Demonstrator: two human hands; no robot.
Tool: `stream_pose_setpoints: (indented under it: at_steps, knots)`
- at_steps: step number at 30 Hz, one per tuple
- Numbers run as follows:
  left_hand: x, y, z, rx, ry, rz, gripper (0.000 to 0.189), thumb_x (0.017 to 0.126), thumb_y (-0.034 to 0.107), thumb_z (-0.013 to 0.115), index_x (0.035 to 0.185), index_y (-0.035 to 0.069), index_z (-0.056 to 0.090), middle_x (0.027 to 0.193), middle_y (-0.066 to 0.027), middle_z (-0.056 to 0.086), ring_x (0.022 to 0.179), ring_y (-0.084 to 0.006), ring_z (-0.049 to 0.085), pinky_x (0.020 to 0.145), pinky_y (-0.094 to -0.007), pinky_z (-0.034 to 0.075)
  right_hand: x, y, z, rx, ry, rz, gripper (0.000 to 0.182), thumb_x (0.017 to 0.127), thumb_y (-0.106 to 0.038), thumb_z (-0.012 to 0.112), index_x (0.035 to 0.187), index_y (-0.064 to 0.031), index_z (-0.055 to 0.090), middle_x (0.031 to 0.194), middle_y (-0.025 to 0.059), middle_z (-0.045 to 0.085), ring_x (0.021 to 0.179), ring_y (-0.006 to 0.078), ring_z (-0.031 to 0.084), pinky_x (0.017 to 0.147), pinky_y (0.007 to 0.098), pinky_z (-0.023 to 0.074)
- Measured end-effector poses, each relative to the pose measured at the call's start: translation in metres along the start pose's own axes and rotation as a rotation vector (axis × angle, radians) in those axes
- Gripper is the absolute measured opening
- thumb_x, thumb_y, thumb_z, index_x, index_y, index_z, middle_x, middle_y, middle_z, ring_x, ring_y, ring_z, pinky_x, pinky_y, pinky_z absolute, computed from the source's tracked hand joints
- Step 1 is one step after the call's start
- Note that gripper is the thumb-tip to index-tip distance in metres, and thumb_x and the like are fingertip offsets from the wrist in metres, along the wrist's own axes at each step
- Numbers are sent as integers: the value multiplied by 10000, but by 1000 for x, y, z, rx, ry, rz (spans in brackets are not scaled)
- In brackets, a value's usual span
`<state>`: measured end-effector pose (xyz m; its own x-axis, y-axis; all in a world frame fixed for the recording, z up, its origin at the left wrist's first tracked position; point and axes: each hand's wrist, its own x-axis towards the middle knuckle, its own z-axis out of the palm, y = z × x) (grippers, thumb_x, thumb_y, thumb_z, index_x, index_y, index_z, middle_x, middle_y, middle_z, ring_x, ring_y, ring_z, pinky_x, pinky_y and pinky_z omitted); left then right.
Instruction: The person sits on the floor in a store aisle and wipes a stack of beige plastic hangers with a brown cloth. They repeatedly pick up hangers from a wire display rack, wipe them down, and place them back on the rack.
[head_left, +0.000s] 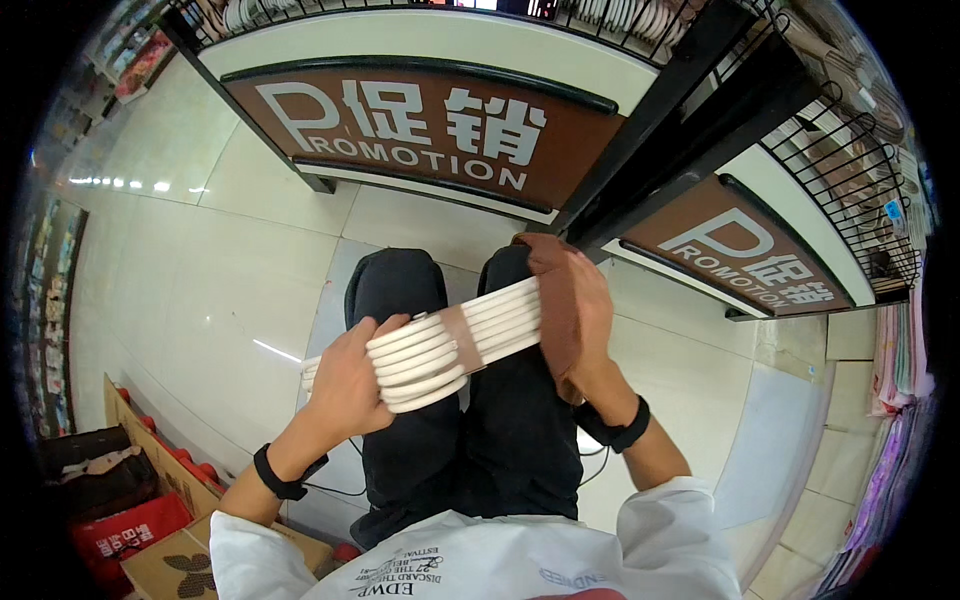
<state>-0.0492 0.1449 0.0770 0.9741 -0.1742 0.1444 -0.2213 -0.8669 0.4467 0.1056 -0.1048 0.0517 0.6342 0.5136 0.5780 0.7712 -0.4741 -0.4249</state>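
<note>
A bundle of white cord or cable (420, 360), folded in parallel loops with a pale brown band (461, 339) around its middle, lies above the person's knees. My left hand (349, 382) grips its looped left end, fingers curled over the strands. At the other end, my right hand (589, 307) holds a brown cloth or leather-like piece (556, 307) against the bundle; the palm side is hidden. Each wrist wears a black strap.
Black-framed display racks with brown sign panels (420, 127) and wire baskets (840, 161) stand ahead and at right. Cardboard boxes (169, 559) and a red bag (131, 536) sit at lower left. Folded textiles (892, 450) line the right edge. Thin black cables (337, 493) hang near the legs.
</note>
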Motion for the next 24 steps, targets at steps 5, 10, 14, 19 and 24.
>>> stream_pose_setpoints:
  at_steps: [5,10,14,19,24]
  knots:
    - [32,25,3,-48,42,-7,686,566,55,629,1233,19,472,839,-136,444,775,-330,518,668,-406,442,-6,-54,20,130,111,11,342,765,-139,590,1061,29,628,1054,175,647,1008,324,613,949,446,438]
    - [37,23,-1,-16,63,3,662,574,45,634,1216,23,475,840,-132,458,777,-322,528,658,-405,441,15,-60,2,114,-18,-110,388,717,-139,595,1057,48,613,1075,195,619,1033,355,582,959,454,433]
    - [29,23,-7,-5,30,-19,650,585,53,641,1213,31,474,846,-130,472,778,-320,533,660,-404,445,11,-52,-12,36,-280,-280,481,728,-179,579,1122,96,548,1195,239,532,1173,387,474,1030,496,340]
    - [25,22,-7,-5,79,-34,647,573,58,653,1198,35,485,846,-122,480,785,-320,537,664,-408,447,13,-73,-10,104,-353,-281,505,700,-204,612,1092,109,552,1174,302,514,1184,448,437,1039,546,289]
    - [15,22,1,33,65,-58,687,555,75,671,1211,22,475,854,-125,471,795,-303,524,651,-393,428,10,-90,-8,321,-363,-276,486,684,-188,628,1089,72,562,1178,288,520,1180,447,436,1035,566,276]
